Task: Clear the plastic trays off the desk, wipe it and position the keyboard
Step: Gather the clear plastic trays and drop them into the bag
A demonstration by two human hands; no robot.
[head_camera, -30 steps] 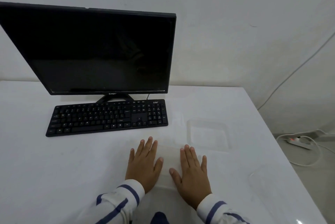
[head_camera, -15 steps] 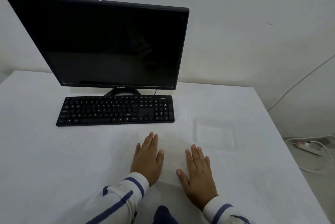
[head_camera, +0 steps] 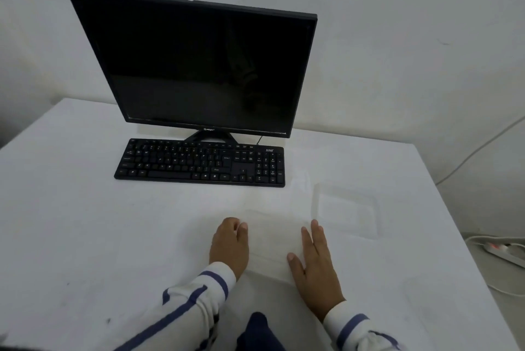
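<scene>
A clear plastic tray (head_camera: 267, 240) lies on the white desk (head_camera: 85, 237) between my two hands. My left hand (head_camera: 230, 245) is at the tray's left edge with its fingers curled over that edge. My right hand (head_camera: 315, 262) lies flat along the tray's right edge, fingers straight. A second clear tray (head_camera: 345, 211) sits just beyond and to the right of my right hand. The black keyboard (head_camera: 199, 163) lies farther back, right in front of the monitor's stand.
A black monitor (head_camera: 199, 66) with a dark screen stands at the back of the desk against the white wall. The desk's right edge drops to the floor, where a white power strip (head_camera: 502, 251) and cables lie.
My left hand's fingers have curled at the tray's left edge; they lay flat before. My right hand has shifted slightly outward along the tray's right edge. The view has turned left.
</scene>
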